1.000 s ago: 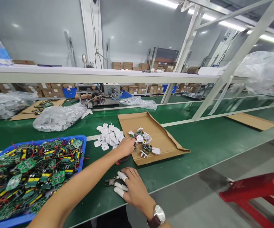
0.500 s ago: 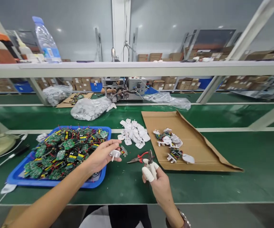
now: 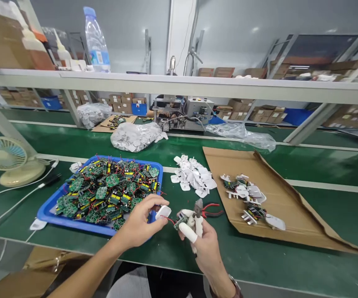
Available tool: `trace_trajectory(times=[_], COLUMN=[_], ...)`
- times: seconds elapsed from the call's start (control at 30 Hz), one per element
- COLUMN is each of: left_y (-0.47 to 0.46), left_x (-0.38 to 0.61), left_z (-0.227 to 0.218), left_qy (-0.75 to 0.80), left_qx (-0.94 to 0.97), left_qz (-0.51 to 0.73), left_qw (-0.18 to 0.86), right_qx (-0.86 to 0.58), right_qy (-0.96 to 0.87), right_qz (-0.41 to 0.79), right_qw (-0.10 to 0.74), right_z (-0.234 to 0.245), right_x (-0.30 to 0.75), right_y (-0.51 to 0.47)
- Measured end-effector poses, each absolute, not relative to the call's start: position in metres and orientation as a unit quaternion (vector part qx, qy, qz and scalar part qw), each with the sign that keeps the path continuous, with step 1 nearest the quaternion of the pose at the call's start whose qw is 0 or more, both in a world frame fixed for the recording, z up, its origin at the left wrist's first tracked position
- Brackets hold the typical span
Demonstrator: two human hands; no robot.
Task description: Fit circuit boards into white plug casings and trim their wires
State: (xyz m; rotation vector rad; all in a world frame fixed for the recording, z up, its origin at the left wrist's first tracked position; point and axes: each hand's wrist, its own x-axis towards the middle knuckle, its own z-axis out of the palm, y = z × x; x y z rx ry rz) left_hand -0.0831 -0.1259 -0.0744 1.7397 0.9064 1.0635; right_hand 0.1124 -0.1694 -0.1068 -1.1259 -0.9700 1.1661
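Note:
Between thumb and fingertips, my left hand (image 3: 141, 221) pinches a white plastic plug cover (image 3: 163, 212), its smooth face turned up. A red wire runs from this cover to a small green circuit board (image 3: 181, 220). My right hand (image 3: 208, 248), with white finger cots on some fingers, is closed around white-handled pliers (image 3: 199, 207), jaws pointing away from me. The same hand also grips the circuit board by its thumb and fingertips. Red-handled pliers (image 3: 212, 210) lie on the bench just beyond, partly hidden behind the pair in my hand.
A blue tray (image 3: 45, 211) heaped with wired circuit boards stands left. White covers (image 3: 194, 174) are piled mid-bench. Wired assemblies (image 3: 253, 211) lie on a cardboard sheet (image 3: 278, 190) at right. A fan (image 3: 8, 157) stands far left; a shelf (image 3: 179, 85) crosses above.
My hands have come together. The white cover has turned over in my left hand, and the circuit board is now in my right hand's fingers. The view has shifted left.

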Motion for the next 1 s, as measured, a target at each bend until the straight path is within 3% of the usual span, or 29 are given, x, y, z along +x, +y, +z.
trace_trajectory(times=[0.17,0.37,0.47,0.67,0.8,0.87,1.0], left_y=[-0.134,-0.139,-0.140,-0.146,-0.153,-0.155,-0.159], left_x=[-0.088,-0.080,-0.079,-0.077,-0.071,-0.066,-0.053], left_z=[-0.082,-0.083,-0.081,-0.076,-0.078,-0.080,-0.087], left_qy=[0.385,0.338,0.325,0.314,0.383,0.402,0.422], left_qx=[0.687,0.530,0.485,0.519,0.639,0.640,0.508], left_qz=[0.491,0.543,0.553,0.470,0.398,0.411,0.480], left_qw=[0.374,0.556,0.595,0.642,0.534,0.510,0.578], right_qx=[-0.516,-0.500,-0.493,-0.547,-0.528,-0.519,-0.554], right_qy=[-0.465,-0.439,-0.436,-0.463,-0.562,-0.592,-0.554], right_qz=[0.442,0.533,0.575,0.428,0.352,0.326,0.277], right_qw=[0.568,0.522,0.486,0.550,0.531,0.523,0.556], right_z=[-0.109,-0.113,-0.116,-0.103,-0.086,-0.085,-0.096], right_x=[0.106,0.085,0.081,0.108,0.118,0.115,0.100], right_y=[-0.172,-0.183,-0.190,-0.191,-0.186,-0.184,-0.182])
